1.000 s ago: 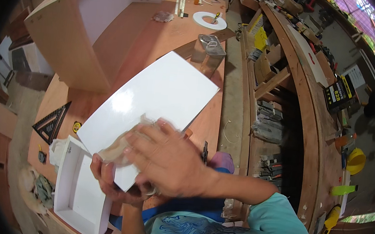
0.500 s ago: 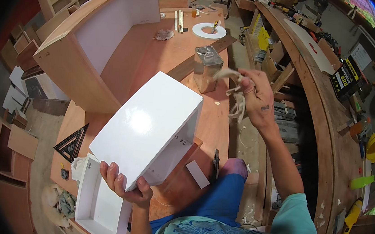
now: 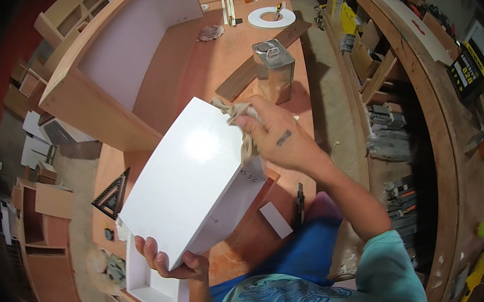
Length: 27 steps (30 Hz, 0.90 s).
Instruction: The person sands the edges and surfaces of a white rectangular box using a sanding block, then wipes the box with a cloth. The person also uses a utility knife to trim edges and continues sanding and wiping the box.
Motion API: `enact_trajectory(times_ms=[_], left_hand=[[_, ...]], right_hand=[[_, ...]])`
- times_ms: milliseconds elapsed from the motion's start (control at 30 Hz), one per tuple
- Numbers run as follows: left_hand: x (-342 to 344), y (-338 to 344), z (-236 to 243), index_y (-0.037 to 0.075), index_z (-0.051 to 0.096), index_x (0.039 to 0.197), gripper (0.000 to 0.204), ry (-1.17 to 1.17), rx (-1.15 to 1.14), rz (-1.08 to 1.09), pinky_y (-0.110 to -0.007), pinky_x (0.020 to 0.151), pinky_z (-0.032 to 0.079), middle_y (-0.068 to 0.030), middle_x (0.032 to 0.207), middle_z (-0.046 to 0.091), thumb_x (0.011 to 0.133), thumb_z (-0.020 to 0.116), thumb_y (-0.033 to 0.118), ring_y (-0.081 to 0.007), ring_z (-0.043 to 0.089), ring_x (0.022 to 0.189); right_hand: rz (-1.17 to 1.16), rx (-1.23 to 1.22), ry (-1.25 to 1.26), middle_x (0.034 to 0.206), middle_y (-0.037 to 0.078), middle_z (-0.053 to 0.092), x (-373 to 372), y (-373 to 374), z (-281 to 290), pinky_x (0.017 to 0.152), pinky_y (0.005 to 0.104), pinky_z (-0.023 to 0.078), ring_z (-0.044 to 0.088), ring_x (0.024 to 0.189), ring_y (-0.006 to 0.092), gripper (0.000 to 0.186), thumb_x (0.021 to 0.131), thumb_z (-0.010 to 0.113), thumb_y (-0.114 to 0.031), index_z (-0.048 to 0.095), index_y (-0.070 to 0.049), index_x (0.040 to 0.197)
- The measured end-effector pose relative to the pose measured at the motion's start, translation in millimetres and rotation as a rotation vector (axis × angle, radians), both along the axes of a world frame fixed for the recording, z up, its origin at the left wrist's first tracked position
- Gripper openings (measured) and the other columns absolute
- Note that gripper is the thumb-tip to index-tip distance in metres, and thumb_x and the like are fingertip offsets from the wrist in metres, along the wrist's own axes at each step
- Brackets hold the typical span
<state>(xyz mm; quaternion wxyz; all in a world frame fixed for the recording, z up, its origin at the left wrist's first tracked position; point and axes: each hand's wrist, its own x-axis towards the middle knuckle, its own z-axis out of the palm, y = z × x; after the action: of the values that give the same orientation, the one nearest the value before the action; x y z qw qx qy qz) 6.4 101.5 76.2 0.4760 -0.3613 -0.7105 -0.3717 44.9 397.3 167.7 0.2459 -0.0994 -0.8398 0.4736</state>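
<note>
A glossy white drawer box (image 3: 184, 174) is tilted up in front of me, its curved face toward me and its open side to the right. My left hand (image 3: 173, 262) grips its lower corner, fingers under the edge and thumb at the side. In my right hand (image 3: 278, 134) is a crumpled beige rag (image 3: 239, 116), pressed against the upper right corner of the white face. Part of the rag is hidden by my fingers. Below the box a second white drawer (image 3: 152, 294) lies with its inside showing.
A metal can (image 3: 275, 75) stands on a dark board (image 3: 238, 79) beyond the drawer. A large wooden carcass (image 3: 101, 102) rises at left. A black triangular square (image 3: 112, 194), a utility knife (image 3: 300, 203) and a white strip (image 3: 276, 220) lie nearby. A long workbench (image 3: 419, 69) runs along the right.
My right hand has come down and left with the rag, from the air onto the drawer's upper corner. The left hand keeps its hold. The whole view has shifted slightly.
</note>
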Motion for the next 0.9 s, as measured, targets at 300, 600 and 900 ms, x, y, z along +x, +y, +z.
enact_trajectory(times_ms=[300,600,900], left_hand=[[-2.6,-2.8,3.8,0.020,0.037,0.136,0.037,0.016,0.018,0.003,-0.062,0.119,0.029,-0.0111,0.142,0.045,0.101,0.046,0.028,-0.0390,0.037,0.142],[-5.6,-22.0,13.5,0.007,0.051,0.127,0.028,-0.088,-0.032,-0.146,-0.055,0.117,0.035,-0.0152,0.128,0.059,0.105,0.044,0.022,-0.0379,0.050,0.131],[-38.4,1.9,144.2,0.010,0.041,0.156,0.058,-0.586,-1.110,-0.323,-0.057,0.123,0.006,-0.0117,0.167,0.026,0.106,0.043,0.041,-0.0340,0.014,0.157]], right_hand=[[-0.085,-0.179,0.301,0.092,0.013,0.071,-6.5,5.1,-5.3,0.086,0.0355,0.053,0.069,0.090,0.0217,0.030,0.101,0.063,-0.026,0.064,0.001,0.113],[-0.238,-0.718,0.231,0.108,0.008,0.071,10.1,45.4,-57.0,0.077,0.0280,0.055,0.068,0.090,0.0133,0.034,0.099,0.063,-0.024,0.064,-0.002,0.125],[-0.075,-1.753,0.529,0.106,0.007,0.070,134.5,16.9,-315.0,0.063,0.0406,0.056,0.068,0.089,0.0216,0.035,0.103,0.056,-0.041,0.065,-0.012,0.122]])
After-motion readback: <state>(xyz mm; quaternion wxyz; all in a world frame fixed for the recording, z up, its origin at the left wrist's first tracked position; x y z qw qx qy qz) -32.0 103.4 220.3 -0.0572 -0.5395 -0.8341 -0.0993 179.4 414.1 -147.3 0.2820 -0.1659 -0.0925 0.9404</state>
